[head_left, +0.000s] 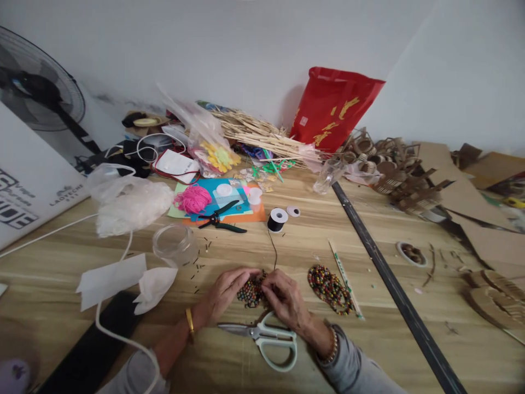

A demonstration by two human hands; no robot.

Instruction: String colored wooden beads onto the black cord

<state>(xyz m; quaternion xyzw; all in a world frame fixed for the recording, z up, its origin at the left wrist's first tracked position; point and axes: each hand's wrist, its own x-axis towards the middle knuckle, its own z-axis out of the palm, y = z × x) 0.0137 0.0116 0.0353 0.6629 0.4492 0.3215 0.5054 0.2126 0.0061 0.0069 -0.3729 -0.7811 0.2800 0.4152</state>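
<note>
Tabletop [205, 364]: spool [278, 220], right hand's [289, 302] twelve o'clock.
Right fingers [274, 291]: pinched, apparently on cord [275, 253].
Left fingers [235, 280]: beside beads [250, 294], grip unclear.
Risk: cord slipping could scatter beads.

Head-worn view, facing forward, down over table [233, 249]

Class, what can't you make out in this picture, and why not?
Head view throughout:
Bead pile: partly covered by the left hand and right hand.
Black cord: its near end disappears at the right hand.
Fan: cut off by the left edge.
Dark scraps: too small to identify.
</note>
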